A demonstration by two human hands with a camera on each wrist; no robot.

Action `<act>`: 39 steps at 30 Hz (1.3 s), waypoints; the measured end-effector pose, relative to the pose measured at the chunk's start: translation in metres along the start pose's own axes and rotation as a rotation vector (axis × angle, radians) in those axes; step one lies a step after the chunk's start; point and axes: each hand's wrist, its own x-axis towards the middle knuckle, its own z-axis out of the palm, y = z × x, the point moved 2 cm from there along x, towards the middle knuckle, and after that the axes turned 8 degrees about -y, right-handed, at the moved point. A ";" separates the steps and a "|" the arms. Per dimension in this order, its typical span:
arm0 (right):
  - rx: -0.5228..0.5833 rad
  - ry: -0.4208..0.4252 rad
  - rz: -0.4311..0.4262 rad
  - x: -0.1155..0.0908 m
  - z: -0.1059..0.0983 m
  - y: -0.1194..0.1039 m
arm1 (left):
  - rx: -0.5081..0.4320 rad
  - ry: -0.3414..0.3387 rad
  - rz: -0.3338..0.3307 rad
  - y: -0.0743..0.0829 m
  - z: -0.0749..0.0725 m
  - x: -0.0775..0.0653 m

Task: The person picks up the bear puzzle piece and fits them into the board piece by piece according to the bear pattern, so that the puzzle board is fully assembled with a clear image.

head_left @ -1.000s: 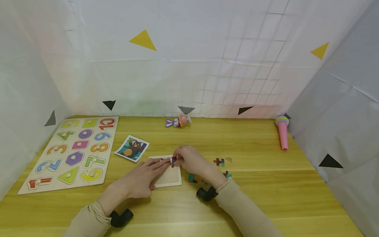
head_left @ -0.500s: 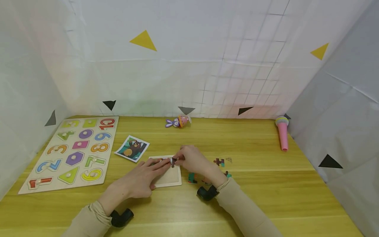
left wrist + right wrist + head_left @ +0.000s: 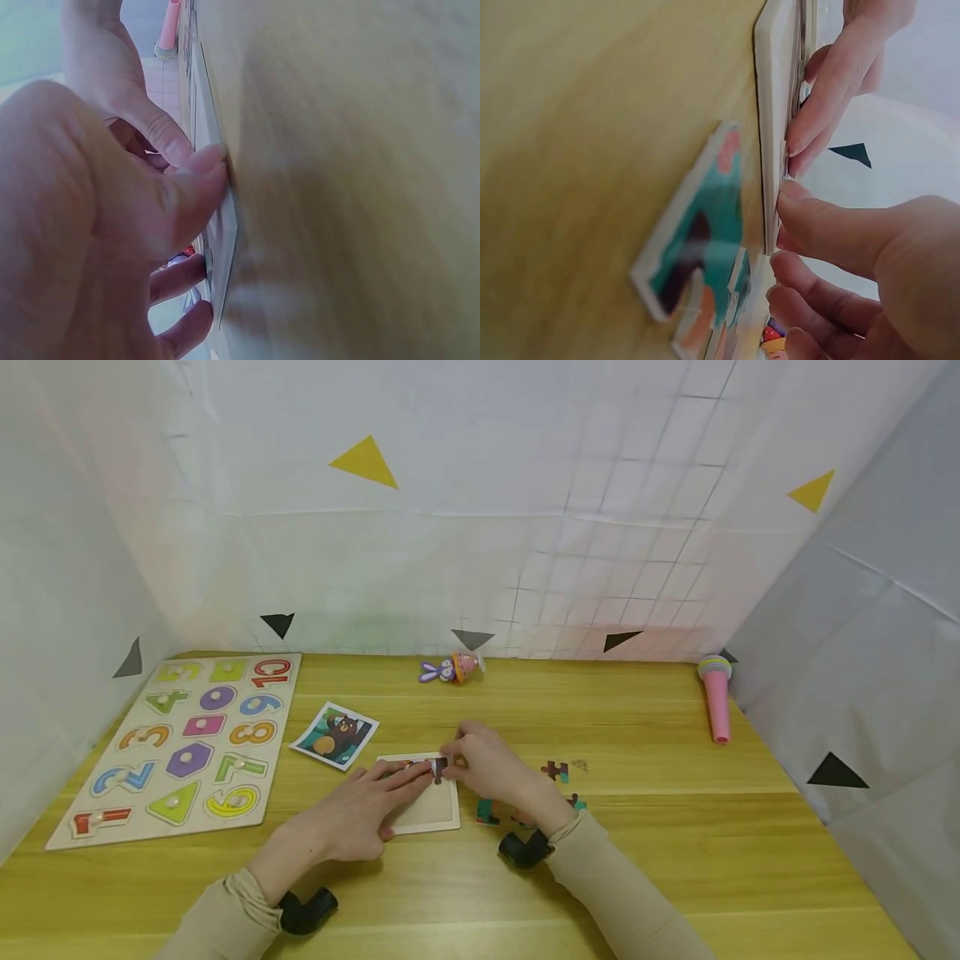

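Note:
A light wooden puzzle tray (image 3: 423, 828) lies on the table before me, with a few jigsaw pieces along its far edge. My left hand (image 3: 352, 814) rests on it, fingers stretched over those pieces; in the left wrist view its thumb (image 3: 199, 191) touches the tray's near side. At the tray's far right corner my right hand (image 3: 491, 768) pinches a dark jigsaw piece (image 3: 440, 768) with thumb and forefinger. The right wrist view shows the right thumb (image 3: 810, 217) against the piece at the tray's edge. Most of the pieces under the left fingers are hidden.
Loose jigsaw pieces (image 3: 555, 770) lie right of the tray, some under the right wrist. A bear picture card (image 3: 337, 737) and a number board (image 3: 180, 752) lie to the left. Farther back are a rabbit toy (image 3: 450, 668) and a pink microphone (image 3: 717, 697).
The right hand's fingers have shifted slightly up and right at the tray's corner, leaving more of the dark piece visible. The left hand has stayed in place.

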 end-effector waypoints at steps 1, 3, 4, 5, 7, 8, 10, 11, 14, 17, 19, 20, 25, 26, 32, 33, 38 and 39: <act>-0.007 -0.002 -0.002 0.000 0.000 0.000 | 0.001 0.000 0.000 0.000 0.000 0.000; -0.019 -0.007 -0.009 0.000 0.000 -0.001 | 0.005 0.000 -0.002 0.000 -0.001 -0.001; -0.023 -0.006 -0.016 0.000 0.000 -0.002 | 0.007 -0.001 -0.003 0.000 -0.001 -0.001; -0.028 -0.002 -0.024 0.000 0.000 -0.002 | 0.009 -0.001 -0.005 0.000 -0.001 -0.001; -0.030 0.000 -0.040 0.000 0.000 -0.003 | 0.012 -0.002 -0.008 0.000 -0.001 -0.001; -0.029 0.000 -0.046 0.000 0.000 -0.003 | 0.015 -0.002 -0.010 0.001 0.000 -0.001; -0.018 -0.004 -0.049 0.001 0.000 -0.003 | 0.014 -0.004 -0.015 0.001 0.000 0.000; -0.013 -0.006 -0.049 0.001 0.000 -0.003 | 0.014 -0.005 -0.018 0.001 0.000 0.000; 0.002 -0.017 -0.038 0.001 0.000 -0.003 | 0.014 -0.010 -0.023 0.001 0.000 0.000; 0.006 -0.023 -0.029 0.001 0.001 -0.002 | 0.016 -0.014 -0.025 0.002 0.000 0.001; 0.004 -0.023 -0.024 0.001 0.001 -0.002 | 0.018 -0.018 -0.024 0.003 -0.001 0.001; 0.001 -0.022 -0.022 0.001 0.002 -0.002 | 0.017 -0.021 -0.024 0.003 -0.001 0.001; 0.003 -0.010 -0.019 0.001 0.003 -0.002 | 0.007 -0.023 -0.021 0.003 -0.002 0.001; 0.005 -0.007 -0.020 0.001 0.003 -0.002 | 0.002 -0.023 -0.018 0.003 -0.001 0.001; 0.044 0.007 -0.019 0.000 0.004 -0.001 | -0.052 -0.037 0.002 -0.005 0.001 -0.006; 0.056 0.007 -0.017 0.000 0.004 -0.001 | -0.071 -0.041 -0.004 -0.007 0.001 -0.008; 0.099 0.002 -0.005 -0.001 0.003 -0.001 | -0.182 -0.024 -0.078 -0.014 -0.003 -0.025; 0.103 -0.001 -0.003 -0.001 0.003 -0.001 | -0.197 -0.018 -0.092 -0.015 -0.004 -0.028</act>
